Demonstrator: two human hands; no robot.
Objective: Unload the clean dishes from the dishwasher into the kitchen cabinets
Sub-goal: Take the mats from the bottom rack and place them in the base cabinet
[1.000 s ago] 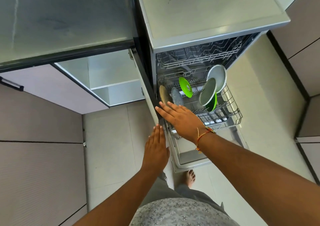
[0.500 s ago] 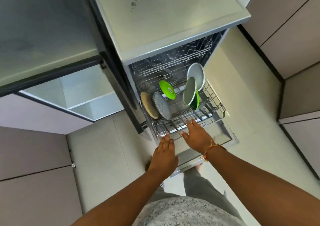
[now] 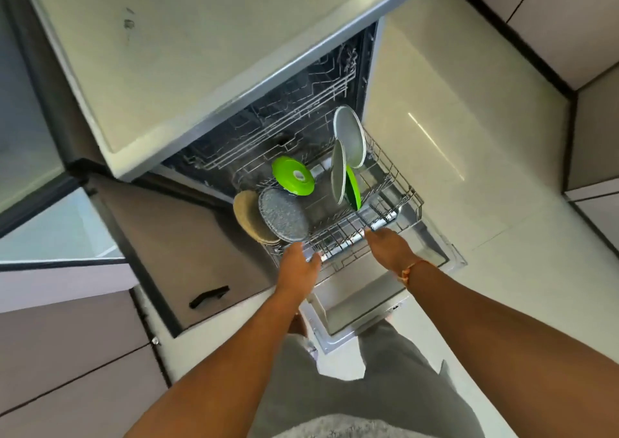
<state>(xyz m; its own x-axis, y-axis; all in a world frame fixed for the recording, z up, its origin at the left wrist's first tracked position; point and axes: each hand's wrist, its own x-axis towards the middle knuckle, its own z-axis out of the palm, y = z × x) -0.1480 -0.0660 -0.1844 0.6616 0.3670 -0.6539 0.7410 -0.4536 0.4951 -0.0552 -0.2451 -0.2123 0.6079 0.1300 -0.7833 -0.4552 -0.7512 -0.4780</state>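
The dishwasher stands open with its lower wire rack (image 3: 398, 183) pulled out over the lowered door (image 3: 361, 300). Upright in the rack are a tan plate (image 3: 246, 218), a grey speckled plate (image 3: 283, 214), a green round dish (image 3: 293, 175), two pale plates (image 3: 350, 136) and a green plate (image 3: 354, 189) behind them. My left hand (image 3: 298, 265) grips the rack's front rim just below the speckled plate. My right hand (image 3: 390, 248) holds the same rim further right, its fingers curled over the wire.
An open cabinet door (image 3: 187, 253) with a black handle (image 3: 209, 297) juts out just left of the rack. The open cabinet (image 3: 50, 233) lies beyond it. The countertop (image 3: 201, 52) overhangs the dishwasher. My legs stand against the lowered door. Pale floor tiles extend to the right.
Both hands moved forward from hovering above the door to the rack's front rim and closed on it. The camera has shifted left and down, bringing the open cabinet door into view.
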